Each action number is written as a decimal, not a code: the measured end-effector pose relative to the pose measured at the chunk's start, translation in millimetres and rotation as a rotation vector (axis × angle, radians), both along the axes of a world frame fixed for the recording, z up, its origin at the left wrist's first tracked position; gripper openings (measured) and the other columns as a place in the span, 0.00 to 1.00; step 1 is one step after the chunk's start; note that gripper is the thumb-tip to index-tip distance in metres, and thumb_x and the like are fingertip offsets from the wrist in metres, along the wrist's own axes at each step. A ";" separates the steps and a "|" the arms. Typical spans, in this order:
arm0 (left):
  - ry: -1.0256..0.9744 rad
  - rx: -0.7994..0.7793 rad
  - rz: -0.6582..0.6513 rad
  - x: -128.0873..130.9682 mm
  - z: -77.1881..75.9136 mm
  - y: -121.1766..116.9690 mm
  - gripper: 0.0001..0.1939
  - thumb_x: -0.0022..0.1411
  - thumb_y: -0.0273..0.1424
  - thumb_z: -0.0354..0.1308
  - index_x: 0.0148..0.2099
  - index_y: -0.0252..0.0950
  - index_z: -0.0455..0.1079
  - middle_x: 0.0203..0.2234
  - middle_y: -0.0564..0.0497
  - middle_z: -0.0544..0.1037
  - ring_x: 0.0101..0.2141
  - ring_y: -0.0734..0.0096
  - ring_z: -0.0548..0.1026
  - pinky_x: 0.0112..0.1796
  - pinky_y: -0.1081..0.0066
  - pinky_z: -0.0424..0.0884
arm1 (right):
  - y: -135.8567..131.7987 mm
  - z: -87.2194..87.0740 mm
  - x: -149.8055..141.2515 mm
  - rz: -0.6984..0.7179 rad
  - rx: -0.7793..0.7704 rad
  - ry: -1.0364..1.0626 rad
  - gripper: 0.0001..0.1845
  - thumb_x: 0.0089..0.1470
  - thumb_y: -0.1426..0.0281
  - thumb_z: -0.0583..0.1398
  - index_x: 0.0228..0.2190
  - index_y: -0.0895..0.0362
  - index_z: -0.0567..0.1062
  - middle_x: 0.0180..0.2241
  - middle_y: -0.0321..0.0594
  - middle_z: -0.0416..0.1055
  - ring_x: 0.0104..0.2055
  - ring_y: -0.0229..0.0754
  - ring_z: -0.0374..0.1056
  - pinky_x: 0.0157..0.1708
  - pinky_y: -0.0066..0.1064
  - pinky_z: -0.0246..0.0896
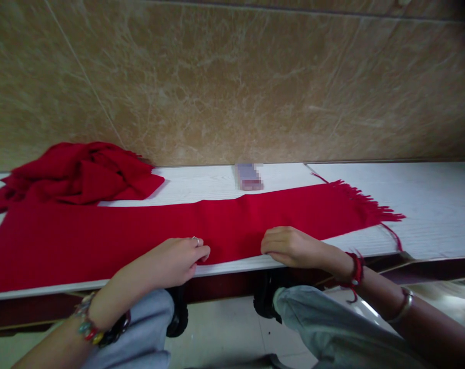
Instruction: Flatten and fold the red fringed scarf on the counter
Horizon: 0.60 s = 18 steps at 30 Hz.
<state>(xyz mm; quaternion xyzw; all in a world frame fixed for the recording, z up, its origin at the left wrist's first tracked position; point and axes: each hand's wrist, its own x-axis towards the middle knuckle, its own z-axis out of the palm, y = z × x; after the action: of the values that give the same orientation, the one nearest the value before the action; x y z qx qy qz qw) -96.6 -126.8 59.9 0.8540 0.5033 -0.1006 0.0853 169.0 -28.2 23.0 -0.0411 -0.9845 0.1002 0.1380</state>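
A red fringed scarf (232, 220) lies stretched lengthwise along the white tabletop, with its tasselled end at the right. My left hand (182, 259), with a ring on one finger, is closed at the scarf's near edge, left of centre. Further right, my right hand (289, 246) has its fingers curled down onto the same near edge. A flat stretch of scarf lies between the two hands. The fingertips of both hands are partly hidden. At the far left, a crumpled heap of red cloth (86, 171) rests against the scarf.
A small blurred pinkish-grey object (248, 177) lies behind the scarf near the wall. The brown marbled wall (224, 87) rises directly behind the white table (440, 210). My knees are under the table's near edge.
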 end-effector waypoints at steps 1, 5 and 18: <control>-0.014 -0.007 -0.003 -0.3 0.5 -0.1 0.09 0.56 0.23 0.47 0.36 0.37 0.66 0.33 0.49 0.72 0.34 0.69 0.71 0.35 0.73 0.66 | -0.6 0.1 -0.5 -0.008 -0.009 -0.007 0.11 0.55 0.76 0.49 0.32 0.60 0.71 0.30 0.42 0.71 0.34 0.39 0.64 0.36 0.32 0.60; -0.108 0.016 0.030 -2.5 1.3 9.1 0.10 0.61 0.33 0.46 0.35 0.37 0.67 0.30 0.51 0.71 0.31 0.71 0.70 0.33 0.74 0.66 | 0.1 2.5 -2.8 -0.082 -0.051 0.000 0.10 0.55 0.73 0.51 0.33 0.59 0.72 0.30 0.41 0.71 0.34 0.38 0.64 0.37 0.32 0.61; -0.072 0.163 0.511 14.0 -53.3 64.2 0.34 0.58 0.52 0.38 0.62 0.43 0.44 0.61 0.43 0.42 0.58 0.40 0.39 0.49 0.38 0.44 | 37.0 -18.4 -61.9 -0.477 0.065 -0.189 0.34 0.56 0.52 0.43 0.57 0.59 0.52 0.59 0.50 0.47 0.61 0.52 0.40 0.53 0.55 0.43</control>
<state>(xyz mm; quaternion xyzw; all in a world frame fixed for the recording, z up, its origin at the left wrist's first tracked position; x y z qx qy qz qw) -82.6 -62.6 6.6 0.7065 0.7055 -0.0045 0.0568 107.1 8.8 4.6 -0.2769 -0.9582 0.0289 0.0664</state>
